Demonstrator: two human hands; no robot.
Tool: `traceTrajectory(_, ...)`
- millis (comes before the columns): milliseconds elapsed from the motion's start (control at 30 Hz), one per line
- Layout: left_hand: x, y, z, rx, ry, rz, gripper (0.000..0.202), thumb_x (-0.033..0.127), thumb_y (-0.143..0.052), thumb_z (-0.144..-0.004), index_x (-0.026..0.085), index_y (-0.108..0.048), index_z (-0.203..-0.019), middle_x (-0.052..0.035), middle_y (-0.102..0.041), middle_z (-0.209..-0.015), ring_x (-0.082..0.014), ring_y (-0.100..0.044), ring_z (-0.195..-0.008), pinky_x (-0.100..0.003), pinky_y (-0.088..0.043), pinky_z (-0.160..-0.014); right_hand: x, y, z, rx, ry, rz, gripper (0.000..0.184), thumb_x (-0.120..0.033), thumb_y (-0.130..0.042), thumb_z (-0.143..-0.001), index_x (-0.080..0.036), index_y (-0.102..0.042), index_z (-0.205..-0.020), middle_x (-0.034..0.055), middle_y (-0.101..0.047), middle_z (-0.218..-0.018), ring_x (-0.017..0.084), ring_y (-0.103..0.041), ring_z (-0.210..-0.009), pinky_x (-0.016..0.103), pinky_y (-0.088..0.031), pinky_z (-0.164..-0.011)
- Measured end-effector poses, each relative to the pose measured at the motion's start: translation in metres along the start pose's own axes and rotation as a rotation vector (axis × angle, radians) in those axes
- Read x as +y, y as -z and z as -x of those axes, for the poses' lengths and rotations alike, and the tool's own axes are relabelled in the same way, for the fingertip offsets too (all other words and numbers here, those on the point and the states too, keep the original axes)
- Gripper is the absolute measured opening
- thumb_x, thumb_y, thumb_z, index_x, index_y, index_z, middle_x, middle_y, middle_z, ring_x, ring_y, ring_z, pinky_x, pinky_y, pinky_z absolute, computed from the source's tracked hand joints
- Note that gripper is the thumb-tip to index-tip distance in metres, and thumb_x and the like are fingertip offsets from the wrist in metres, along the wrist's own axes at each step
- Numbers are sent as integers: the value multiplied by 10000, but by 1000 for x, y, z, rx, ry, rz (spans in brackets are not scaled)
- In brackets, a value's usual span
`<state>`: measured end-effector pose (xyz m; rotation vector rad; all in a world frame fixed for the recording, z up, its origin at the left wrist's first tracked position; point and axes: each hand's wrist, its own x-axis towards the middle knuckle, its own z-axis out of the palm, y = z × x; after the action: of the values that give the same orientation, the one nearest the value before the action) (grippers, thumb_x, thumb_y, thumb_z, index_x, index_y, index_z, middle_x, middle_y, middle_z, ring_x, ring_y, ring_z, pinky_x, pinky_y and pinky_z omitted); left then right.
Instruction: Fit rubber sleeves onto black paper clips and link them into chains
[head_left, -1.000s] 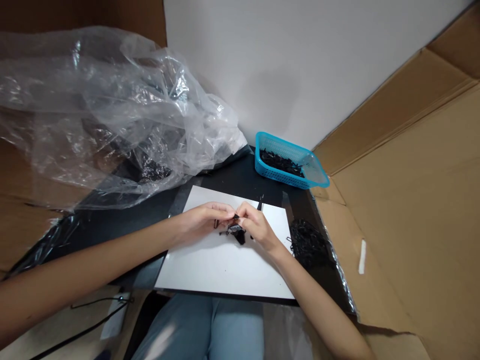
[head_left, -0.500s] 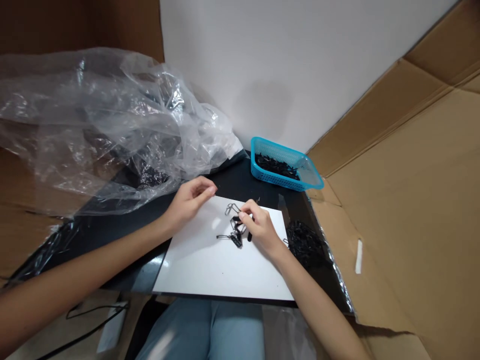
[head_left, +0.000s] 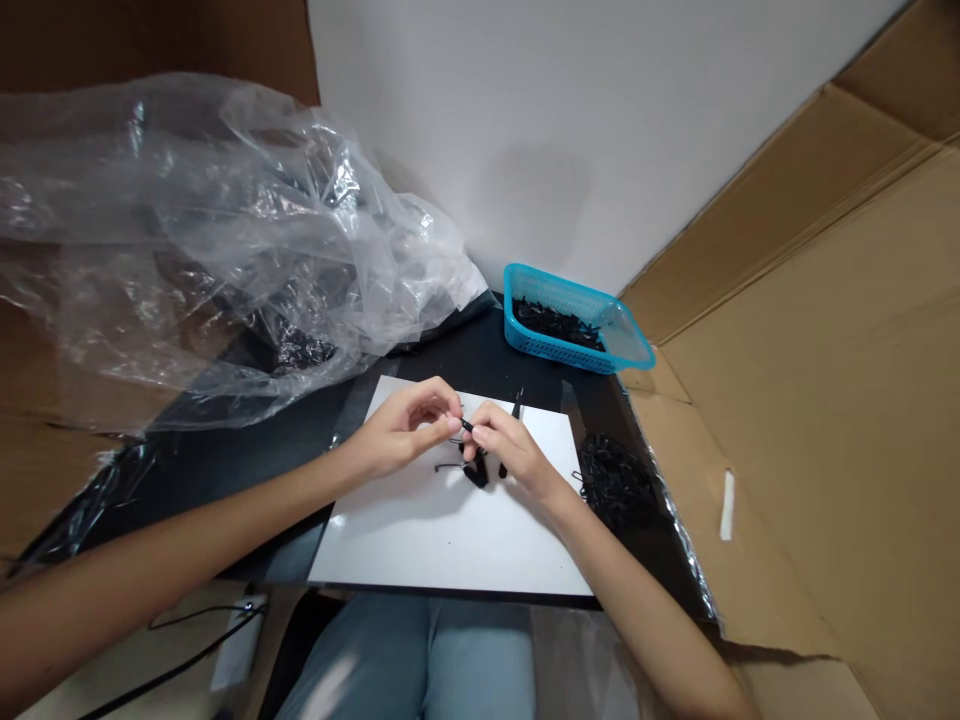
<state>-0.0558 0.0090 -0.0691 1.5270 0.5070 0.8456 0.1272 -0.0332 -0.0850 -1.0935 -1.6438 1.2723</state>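
Note:
My left hand (head_left: 405, 430) and my right hand (head_left: 510, 452) meet above a white board (head_left: 442, 535), their fingertips pinching a small black wire piece (head_left: 466, 426) between them. Just below my fingers lies a tangle of black wire clips (head_left: 474, 472), partly hidden by my right hand. A thin black piece (head_left: 516, 405) stands beyond my right fingers, at the board's far edge. Which hand bears the small piece's weight is hard to tell.
A blue plastic basket (head_left: 562, 320) of black clips sits at the far right of the black table top (head_left: 480, 350). A heap of black wire (head_left: 615, 482) lies right of the board. Crumpled clear plastic sheeting (head_left: 225, 230) fills the left, and cardboard (head_left: 787, 420) lines the right.
My left hand has come down from the upper left of the board and now meets my right hand. The small black piece is pinched between their fingertips, and the loose clips lie more covered.

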Motion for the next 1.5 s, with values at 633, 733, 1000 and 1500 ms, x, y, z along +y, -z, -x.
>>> traceTrajectory(633,6,2,0,63,56,-24,168,282,-635,-769,139,-548,-771,16,-537,-699,-103,-500,-651,-215,-386,-609,1,3,-1,399,153,-123,151,-343,-494,-833,-209,-487,-763,-17,-577,-643,143,-561,-600,279,-451,-623)
traceTrajectory(733,2,8,-3,99,50,-196,146,271,-533,-798,145,-537,-726,-4,-550,-716,-126,-525,-696,-235,-403,-646,-18,37,-4,929,353,153,107,-322,-456,-839,-221,-441,-808,-17,-548,-707,150,-569,-687,295,-455,-695)
traceTrajectory(1000,-12,10,-1,-25,-39,-480,62,194,-522,-748,152,-567,-758,-28,-587,-767,-165,-545,-745,-289,-408,-719,-42,141,-22,931,64,787,198,-401,-492,-788,-223,-455,-711,8,-496,-692,223,-504,-771,418,-387,-809)
traceTrajectory(1500,-24,-9,-3,-167,-96,-915,83,226,-495,-852,162,-514,-803,-35,-603,-785,-194,-546,-749,-314,-350,-691,2,24,-1,-69,49,658,158,-364,-467,-918,-236,-550,-880,33,-557,-905,220,-443,-896,364,-340,-829)
